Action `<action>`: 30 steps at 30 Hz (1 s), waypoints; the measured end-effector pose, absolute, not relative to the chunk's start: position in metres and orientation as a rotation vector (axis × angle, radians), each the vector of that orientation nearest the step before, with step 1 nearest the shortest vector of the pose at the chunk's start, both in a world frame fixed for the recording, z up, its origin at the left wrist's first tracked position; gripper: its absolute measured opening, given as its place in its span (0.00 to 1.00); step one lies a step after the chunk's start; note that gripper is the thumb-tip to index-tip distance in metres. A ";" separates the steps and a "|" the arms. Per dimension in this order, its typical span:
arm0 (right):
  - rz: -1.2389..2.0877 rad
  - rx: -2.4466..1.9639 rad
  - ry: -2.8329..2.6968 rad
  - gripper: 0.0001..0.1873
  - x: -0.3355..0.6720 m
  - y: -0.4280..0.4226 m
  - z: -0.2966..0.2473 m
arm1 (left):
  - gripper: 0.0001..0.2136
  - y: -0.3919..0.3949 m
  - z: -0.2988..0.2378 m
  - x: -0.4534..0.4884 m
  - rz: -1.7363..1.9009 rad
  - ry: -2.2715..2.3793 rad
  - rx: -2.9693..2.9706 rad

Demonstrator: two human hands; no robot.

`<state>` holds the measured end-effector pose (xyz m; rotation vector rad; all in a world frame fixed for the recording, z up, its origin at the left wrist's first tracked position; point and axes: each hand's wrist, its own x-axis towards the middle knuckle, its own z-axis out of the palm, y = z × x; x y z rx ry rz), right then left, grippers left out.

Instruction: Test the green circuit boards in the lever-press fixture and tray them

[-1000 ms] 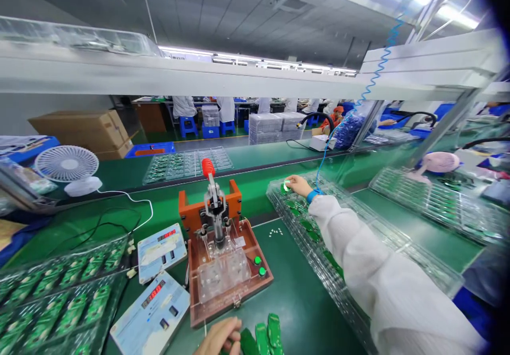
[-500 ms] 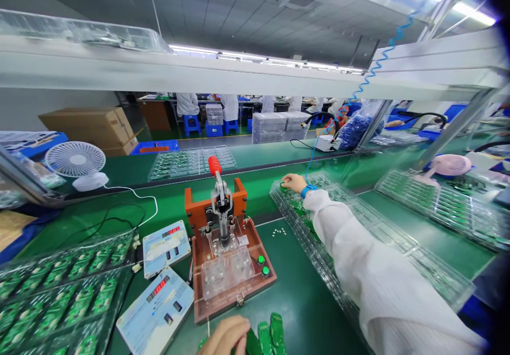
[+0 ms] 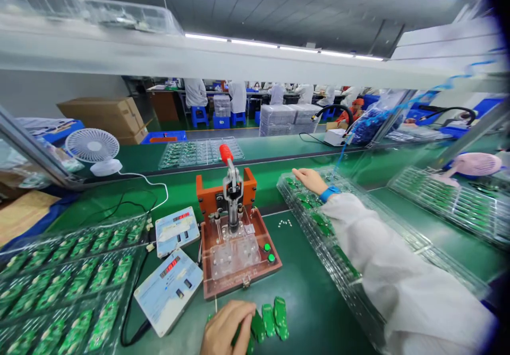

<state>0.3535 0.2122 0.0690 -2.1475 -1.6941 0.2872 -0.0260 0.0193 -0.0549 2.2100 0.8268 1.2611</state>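
Curling left hand [image 3: 230, 326] over green boards [image 3: 269, 320], hid its grip; held right hand [image 3: 313, 180] over tray [image 3: 325, 262], pinch impossible to tell.

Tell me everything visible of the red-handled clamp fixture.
The clamp fixture stands on the green bench: a reddish-brown, wood-like base, clear plastic-looking plates, an orange bracket behind, and a metal toggle clamp with its red handle pointing up. Two green buttons sit at the base's right, a metal latch on its front edge. Neither the left hand nor the right hand touches it.
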 end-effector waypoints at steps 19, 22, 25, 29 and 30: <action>0.696 -1.629 -1.940 0.09 0.220 -0.045 -0.049 | 0.06 0.014 -0.031 -0.088 0.931 1.106 2.276; 0.584 -1.615 -1.917 0.12 0.216 -0.054 -0.069 | 0.07 0.009 -0.034 -0.109 0.770 1.146 2.351; 0.543 -1.597 -1.931 0.13 0.215 -0.056 -0.076 | 0.09 0.007 -0.039 -0.117 0.662 1.148 2.425; 0.529 -1.562 -1.952 0.10 0.217 -0.053 -0.078 | 0.12 0.008 -0.043 -0.118 0.554 1.129 2.474; 0.533 -1.559 -1.950 0.10 0.217 -0.053 -0.077 | 0.12 0.008 -0.043 -0.117 0.529 1.126 2.480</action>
